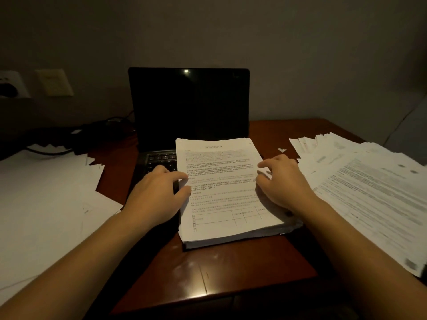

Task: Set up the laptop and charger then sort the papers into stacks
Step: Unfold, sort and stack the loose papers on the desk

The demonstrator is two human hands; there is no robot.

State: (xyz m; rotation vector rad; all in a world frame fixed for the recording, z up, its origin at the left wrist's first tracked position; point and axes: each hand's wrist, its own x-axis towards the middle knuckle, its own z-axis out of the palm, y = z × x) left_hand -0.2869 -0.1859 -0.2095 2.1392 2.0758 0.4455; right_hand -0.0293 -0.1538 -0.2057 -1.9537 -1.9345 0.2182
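Between left hand (155, 192) and right hand (284, 181) lie papers (223, 188).

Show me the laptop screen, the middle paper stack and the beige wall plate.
laptop screen (189, 105): head view, centre of dark display.
middle paper stack (221, 195): head view, top sheet.
beige wall plate (55, 82): head view, its middle.

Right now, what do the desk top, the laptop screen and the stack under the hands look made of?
Desk top: probably reddish-brown wood or veneer, glossy lacquer; it shows sheen and a scratch.
Laptop screen: glossy black glass or plastic; a light spot reflects in it.
Paper stack: matte white printed office paper, many thin sheets at the edge.
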